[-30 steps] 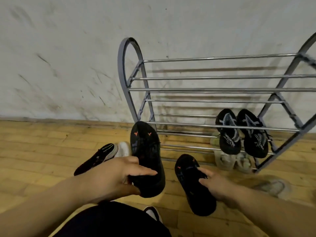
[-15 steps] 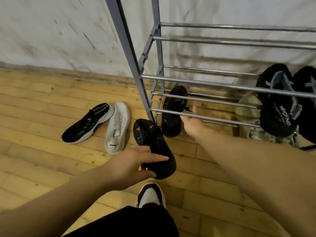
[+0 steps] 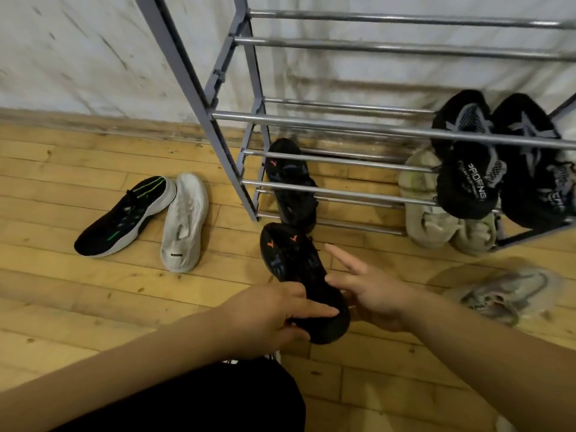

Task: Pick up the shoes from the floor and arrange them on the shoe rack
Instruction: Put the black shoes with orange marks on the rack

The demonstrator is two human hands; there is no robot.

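Wooden floor (image 3: 93,307) runs under the rack (image 3: 199,98). Since half a second ago the right hand (image 3: 371,294) has left one black shoe (image 3: 290,182) on the lowest bars and come back. Its fingers now lie spread against the second shoe (image 3: 293,263), whose heel the left hand (image 3: 268,313) grips, toe toward the rack.

The left hand (image 3: 268,313) grips a black shoe (image 3: 290,257) beside right hand (image 3: 371,294)
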